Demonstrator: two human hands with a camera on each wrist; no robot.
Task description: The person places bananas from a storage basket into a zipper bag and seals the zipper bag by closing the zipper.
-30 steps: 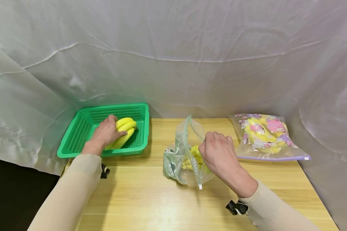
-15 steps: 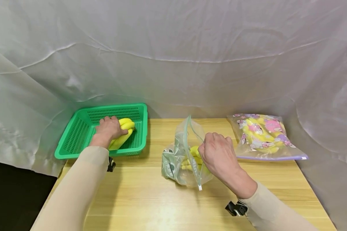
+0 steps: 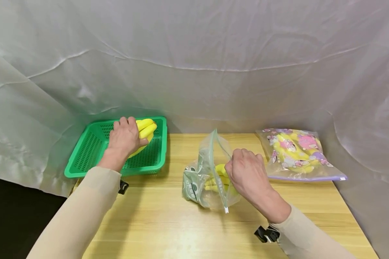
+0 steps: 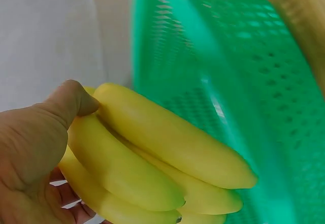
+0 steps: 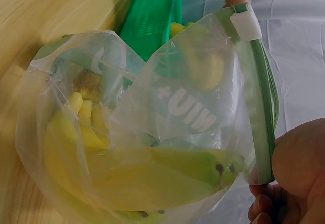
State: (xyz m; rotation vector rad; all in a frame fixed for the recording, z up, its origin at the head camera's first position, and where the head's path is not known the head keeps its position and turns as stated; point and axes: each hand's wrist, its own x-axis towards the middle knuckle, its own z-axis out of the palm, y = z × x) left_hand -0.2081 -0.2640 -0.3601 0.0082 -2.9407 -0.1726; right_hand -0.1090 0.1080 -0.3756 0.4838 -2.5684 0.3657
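My left hand (image 3: 124, 138) grips a bunch of yellow bananas (image 3: 146, 130) over the green basket (image 3: 163, 144). In the left wrist view the thumb lies across the top of the bananas (image 4: 147, 137), with the fingers underneath. My right hand (image 3: 249, 172) pinches the edge of a clear zip bag (image 3: 210, 172) with a pale green seal, holding its mouth apart. Another bunch of bananas (image 5: 137, 178) lies inside that bag. A white slider (image 5: 246, 26) sits at one end of the bag's seal.
A second zip bag (image 3: 295, 154), printed with pink and purple cartoons and with a purple seal, lies at the back right with bananas inside. Grey cloth (image 3: 194, 90) hangs behind the wooden table (image 3: 168, 223) and at both sides.
My left hand closes round the bananas and raises them from the basket floor, up and slightly right. My right hand keeps its hold on the bag almost unmoved.
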